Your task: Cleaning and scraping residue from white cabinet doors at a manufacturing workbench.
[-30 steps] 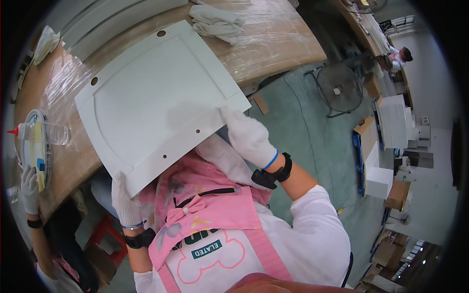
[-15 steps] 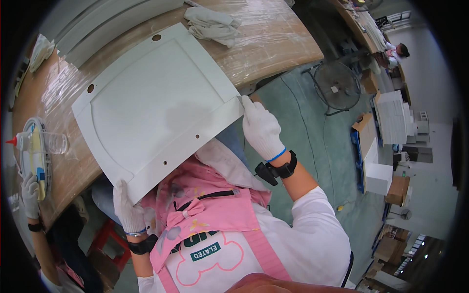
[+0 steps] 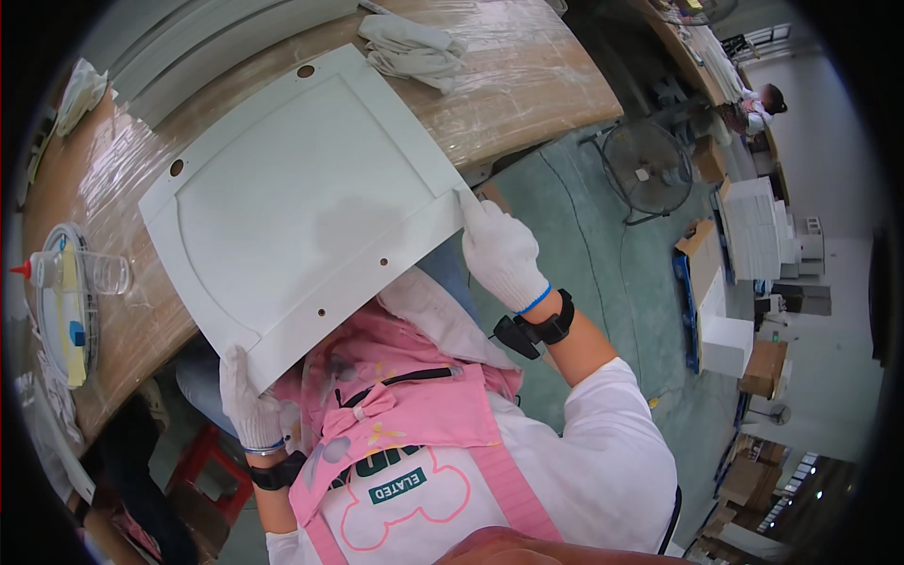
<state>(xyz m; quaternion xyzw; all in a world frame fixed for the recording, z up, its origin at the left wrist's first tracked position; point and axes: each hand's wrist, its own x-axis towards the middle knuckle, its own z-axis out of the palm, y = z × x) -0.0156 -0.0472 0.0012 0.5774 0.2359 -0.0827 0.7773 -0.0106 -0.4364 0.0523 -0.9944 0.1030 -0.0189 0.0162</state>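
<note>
A white cabinet door (image 3: 292, 179) with an arched recessed panel lies partly on the plastic-wrapped table, its near edge jutting out over my lap. It has two larger holes by the far left edge and two small ones by the near edge. My left hand (image 3: 247, 400), in a white knit glove, grips the near left corner, thumb on top and the other fingers hidden below. At the right corner my gloved right hand (image 3: 502, 247) holds the edge, one digit lying on the face and the rest curled beside and under it.
Crumpled white gloves (image 3: 410, 49) lie on the table (image 3: 537, 75) beyond the door. At left are a clear red-tipped bottle (image 3: 104, 273) and a round tray (image 3: 66, 320). A floor fan (image 3: 648, 169) stands right, with a red stool (image 3: 212, 476) below left and another person far right.
My right hand has shifted slightly at the corner, its digit now farther onto the face. At far left a co-worker's gloved hand has left the spot and a white panel shows there.
</note>
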